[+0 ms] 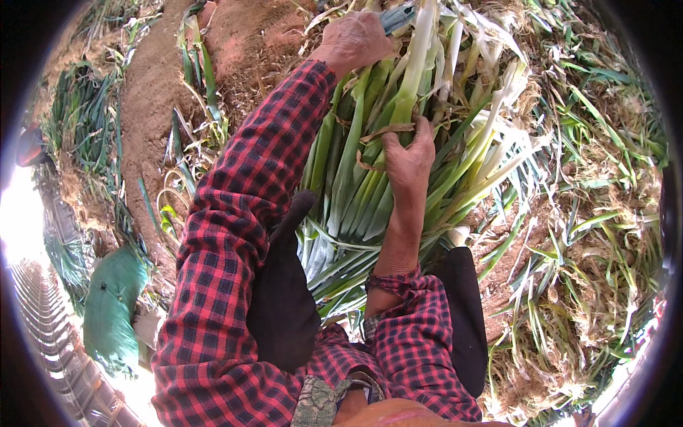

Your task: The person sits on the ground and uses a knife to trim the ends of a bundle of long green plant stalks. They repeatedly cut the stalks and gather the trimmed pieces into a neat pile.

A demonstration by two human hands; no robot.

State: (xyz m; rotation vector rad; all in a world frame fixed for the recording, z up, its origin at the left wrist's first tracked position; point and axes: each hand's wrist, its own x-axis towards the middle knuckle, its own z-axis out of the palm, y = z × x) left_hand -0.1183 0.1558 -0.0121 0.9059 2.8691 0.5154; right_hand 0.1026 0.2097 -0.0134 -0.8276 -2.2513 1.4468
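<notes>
My left hand [358, 41] is closed like a fist at the top of the view, and a blue-grey object [397, 18] sticks out beside its fingers; what it is I cannot tell. Thumb and fingers of my right hand [410, 152] pinch a thick green onion stalk [408, 99], with a withered brown leaf lying across it. Under both hands spreads a large pile of long green onions [347, 181], their green leaves running down between my knees. Pale stems and dry outer leaves [493, 128] lie on its right side.
Reddish bare soil [155, 107] with scattered leaves lies to the left. More green onions [88, 117] are heaped at the far left, above a stuffed green sack [114, 304]. Loose leaves and roots [603, 277] cover the ground on the right. My dark-clad knees flank the pile.
</notes>
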